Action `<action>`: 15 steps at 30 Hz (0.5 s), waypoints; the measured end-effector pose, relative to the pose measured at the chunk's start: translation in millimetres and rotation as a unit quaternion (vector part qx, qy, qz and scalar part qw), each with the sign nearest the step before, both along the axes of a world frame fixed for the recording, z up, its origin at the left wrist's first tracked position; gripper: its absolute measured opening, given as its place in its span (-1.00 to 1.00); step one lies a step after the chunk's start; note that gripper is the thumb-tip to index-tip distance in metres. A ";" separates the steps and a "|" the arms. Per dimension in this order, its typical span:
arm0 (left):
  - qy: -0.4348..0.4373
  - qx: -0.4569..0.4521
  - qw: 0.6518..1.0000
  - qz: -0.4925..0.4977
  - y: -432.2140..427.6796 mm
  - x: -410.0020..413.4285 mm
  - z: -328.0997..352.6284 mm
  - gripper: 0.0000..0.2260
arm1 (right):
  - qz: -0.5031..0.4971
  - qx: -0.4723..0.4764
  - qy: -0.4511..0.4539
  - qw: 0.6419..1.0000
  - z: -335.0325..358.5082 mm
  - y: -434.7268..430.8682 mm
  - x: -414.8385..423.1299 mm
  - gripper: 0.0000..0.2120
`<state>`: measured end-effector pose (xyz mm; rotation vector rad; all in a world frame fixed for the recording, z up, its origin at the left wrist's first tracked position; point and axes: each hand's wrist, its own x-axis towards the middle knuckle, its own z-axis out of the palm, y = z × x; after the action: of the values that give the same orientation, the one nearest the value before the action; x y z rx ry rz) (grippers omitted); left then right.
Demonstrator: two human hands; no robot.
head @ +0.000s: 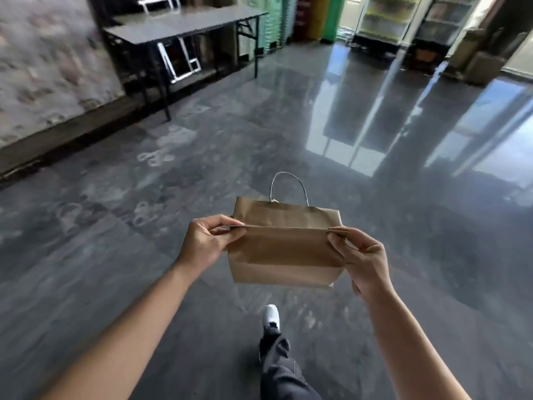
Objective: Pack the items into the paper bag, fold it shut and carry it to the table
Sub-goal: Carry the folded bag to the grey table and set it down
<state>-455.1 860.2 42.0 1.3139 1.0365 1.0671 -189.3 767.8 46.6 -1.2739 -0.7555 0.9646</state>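
Note:
A brown paper bag (284,252) hangs in the air in front of me, its top folded over away from me, with a thin cord handle sticking up behind the fold. My left hand (209,241) pinches the left end of the fold. My right hand (360,259) pinches the right end. What is inside the bag is hidden. A grey folding table (178,26) stands far ahead at the upper left, against the wall.
A glossy dark floor (288,125) stretches between me and the table. My leg in dark trousers and a white shoe (272,316) steps forward below the bag. A patterned wall runs along the left. Coloured crates (317,15) and glass-door fridges (383,18) line the far side.

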 end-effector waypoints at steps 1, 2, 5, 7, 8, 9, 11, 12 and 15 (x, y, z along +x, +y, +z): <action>0.003 -0.004 1.000 0.015 19.4 -6.0 -3.5 -0.82 | 0.013 -0.001 -0.006 1.000 -2.6 27.4 -4.3 -0.84; 0.009 -0.006 1.000 0.026 41.0 -10.9 -6.8 -0.78 | 0.020 -0.001 -0.006 1.000 -5.4 55.4 -7.2 -0.83; 0.042 -0.003 0.998 0.039 114.8 -20.9 -10.8 -0.74 | 0.039 -0.009 -0.002 0.999 -11.6 145.2 -10.3 -0.83; 0.060 -0.002 0.996 0.062 164.9 -27.4 -6.9 -0.77 | 0.084 -0.016 -0.012 0.996 -11.0 209.7 -14.8 -0.86; 0.061 -0.003 0.995 0.079 189.5 -31.6 -2.9 -0.79 | 0.102 -0.020 -0.015 0.994 -9.4 242.7 -19.4 -0.88; 0.060 0.000 0.993 0.098 213.7 -36.4 2.3 -0.81 | 0.115 -0.020 -0.014 0.993 -6.9 275.5 -25.6 -0.90; 0.065 0.014 0.988 0.139 262.3 -49.9 10.6 -0.84 | 0.138 -0.016 -0.015 0.990 -0.3 340.8 -41.4 -0.92; 0.068 0.019 0.985 0.158 285.3 -58.8 12.7 -0.85 | 0.149 -0.015 -0.018 0.989 3.5 371.5 -50.8 -0.93; 0.057 0.015 0.976 0.209 352.6 -86.2 14.1 -0.86 | 0.180 -0.013 -0.032 0.983 10.7 459.8 -81.6 -0.90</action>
<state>-541.4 1212.8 56.2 1.2187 1.4302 1.3347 -270.9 1227.6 57.3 -1.2181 -1.0502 1.2297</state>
